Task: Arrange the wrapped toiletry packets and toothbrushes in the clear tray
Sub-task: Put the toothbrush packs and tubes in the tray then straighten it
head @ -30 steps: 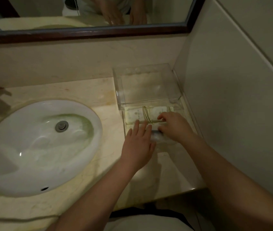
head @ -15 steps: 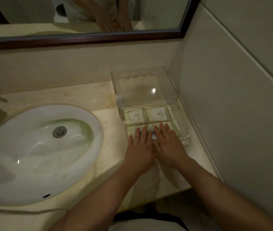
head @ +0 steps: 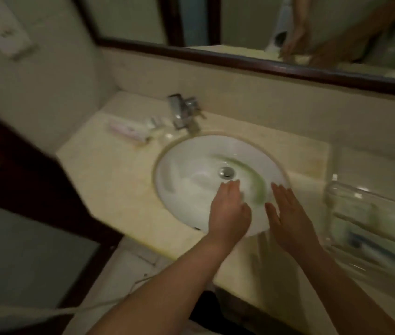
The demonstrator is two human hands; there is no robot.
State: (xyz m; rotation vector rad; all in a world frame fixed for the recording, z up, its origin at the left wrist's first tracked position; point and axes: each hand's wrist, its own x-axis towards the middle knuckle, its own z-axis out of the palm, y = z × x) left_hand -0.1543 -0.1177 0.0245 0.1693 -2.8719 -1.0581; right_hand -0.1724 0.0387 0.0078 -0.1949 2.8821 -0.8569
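The clear tray [head: 334, 192] sits blurred at the right edge of the counter, with pale wrapped packets [head: 370, 218] and a dark-handled toothbrush [head: 372, 247] inside. My left hand [head: 228, 213] and my right hand [head: 288, 218] hover flat over the front of the white sink [head: 191, 170], fingers extended, both empty. A pink-and-white wrapped packet [head: 127, 130] lies on the counter at the far left, beside small clear items [head: 154, 122] next to the tap.
A chrome tap [head: 183, 112] stands behind the sink. The beige counter [head: 119, 184] ends at a dark door frame on the left. A dark-framed mirror [head: 240, 60] runs along the back wall. A white cord [head: 109, 301] hangs below the counter edge.
Both hands have left the tray and swung left over the sink. The view has turned left, bringing the tap and the left end of the counter into sight.
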